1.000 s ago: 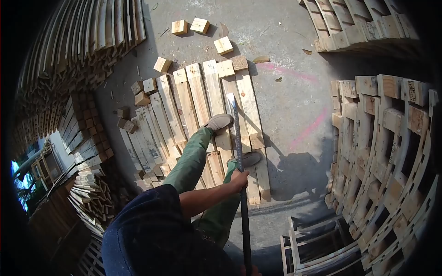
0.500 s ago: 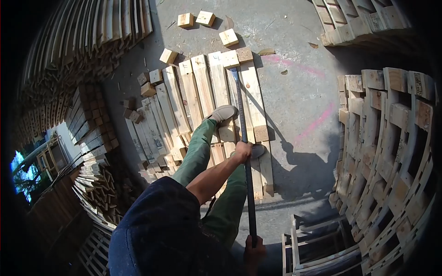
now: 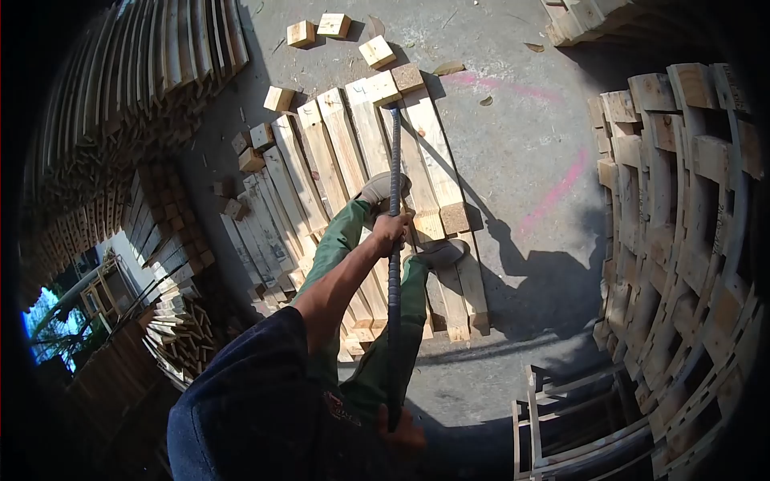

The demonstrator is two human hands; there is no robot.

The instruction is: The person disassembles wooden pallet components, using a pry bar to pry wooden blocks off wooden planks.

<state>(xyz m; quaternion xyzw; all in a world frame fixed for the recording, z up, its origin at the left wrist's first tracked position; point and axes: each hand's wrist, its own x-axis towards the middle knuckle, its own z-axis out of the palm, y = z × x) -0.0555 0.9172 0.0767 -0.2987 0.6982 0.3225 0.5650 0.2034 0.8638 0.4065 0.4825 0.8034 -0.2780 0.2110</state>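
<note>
While the left hand [image 3: 391,231] is clenched around the mid part of the long dark bar [image 3: 395,172], the right hand [image 3: 403,435] is curled at its lower end, finger detail dim in shadow. Bar runs from near the body up over the pale wooden slats [image 3: 341,132], far tip at the near edge of the light block [image 3: 381,87]; can't tell if touching. Darker block [image 3: 407,78] right beside the light one, both at the far end of the slats. Left shoe [image 3: 382,189] and right shoe [image 3: 443,253] on the woodwork, either side of the bar. Loose blocks [image 3: 377,52] on concrete floor [image 3: 513,120], beyond the slats. Stacked pallets [image 3: 662,192] at right, stacked boards [image 3: 160,60] upper left, pink marks [image 3: 555,192] on floor between slats and pallets
</note>
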